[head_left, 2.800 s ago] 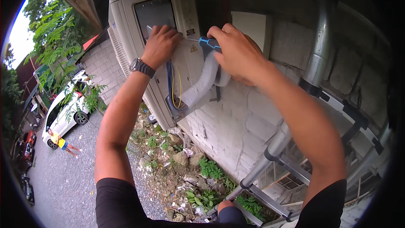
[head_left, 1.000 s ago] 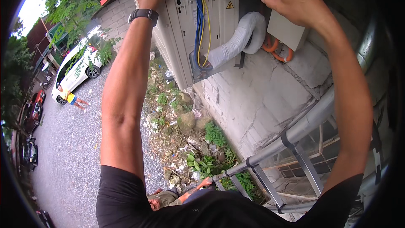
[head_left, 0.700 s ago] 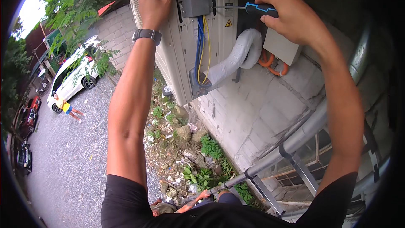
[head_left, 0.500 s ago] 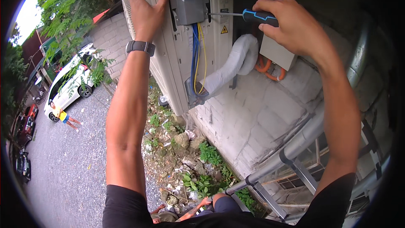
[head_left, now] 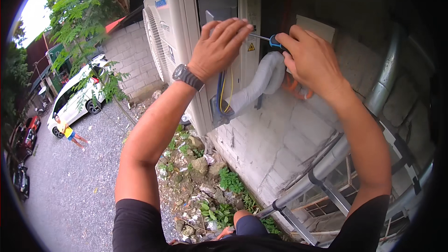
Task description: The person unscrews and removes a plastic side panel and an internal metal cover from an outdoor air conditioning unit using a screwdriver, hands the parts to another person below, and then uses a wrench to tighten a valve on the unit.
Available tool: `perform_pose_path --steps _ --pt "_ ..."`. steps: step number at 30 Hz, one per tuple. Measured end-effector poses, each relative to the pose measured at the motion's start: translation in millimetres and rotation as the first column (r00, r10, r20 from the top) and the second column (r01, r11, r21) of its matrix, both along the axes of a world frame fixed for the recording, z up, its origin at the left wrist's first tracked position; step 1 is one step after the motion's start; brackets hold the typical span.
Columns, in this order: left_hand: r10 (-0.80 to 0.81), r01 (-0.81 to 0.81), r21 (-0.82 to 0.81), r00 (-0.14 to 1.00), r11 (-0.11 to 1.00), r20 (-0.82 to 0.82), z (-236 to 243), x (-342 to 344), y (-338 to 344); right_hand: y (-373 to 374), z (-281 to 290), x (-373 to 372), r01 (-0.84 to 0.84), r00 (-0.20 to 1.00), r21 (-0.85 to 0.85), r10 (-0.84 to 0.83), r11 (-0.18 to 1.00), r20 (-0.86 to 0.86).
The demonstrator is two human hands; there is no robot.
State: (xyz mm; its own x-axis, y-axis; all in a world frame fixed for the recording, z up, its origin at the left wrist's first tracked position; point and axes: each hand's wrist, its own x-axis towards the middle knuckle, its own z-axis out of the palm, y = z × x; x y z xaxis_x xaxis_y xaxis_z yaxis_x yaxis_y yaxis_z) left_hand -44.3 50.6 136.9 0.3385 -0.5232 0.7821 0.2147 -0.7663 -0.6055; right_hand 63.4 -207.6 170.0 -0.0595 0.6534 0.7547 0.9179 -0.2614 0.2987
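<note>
Two hands are raised against one outdoor air-conditioner unit [head_left: 186, 32]: one left hand [head_left: 217, 49] with one wristwatch [head_left: 187, 76], and one right hand [head_left: 310, 60] gripping one blue-handled screwdriver [head_left: 273, 42]. One grey wrapped pipe [head_left: 259, 86] leaves the unit, beside two hanging wires, one blue, one yellow. One ladder [head_left: 326, 177] leans on the right. One white car [head_left: 77, 98] sits far left, with one person [head_left: 67, 132] standing near it
</note>
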Motion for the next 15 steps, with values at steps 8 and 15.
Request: perform_pose_path --steps 8,15 --pt "-0.121 0.085 -0.129 0.943 0.988 -0.309 3.1 46.3 2.0 -1.9 -20.7 6.7 -0.031 0.967 0.178 0.075 0.983 -0.242" --pt "-0.121 0.111 -0.05 0.959 0.993 -0.256 6.9 50.2 -0.2 -13.9 3.4 -0.3 -0.098 0.546 -0.123 -0.05 0.988 -0.836"
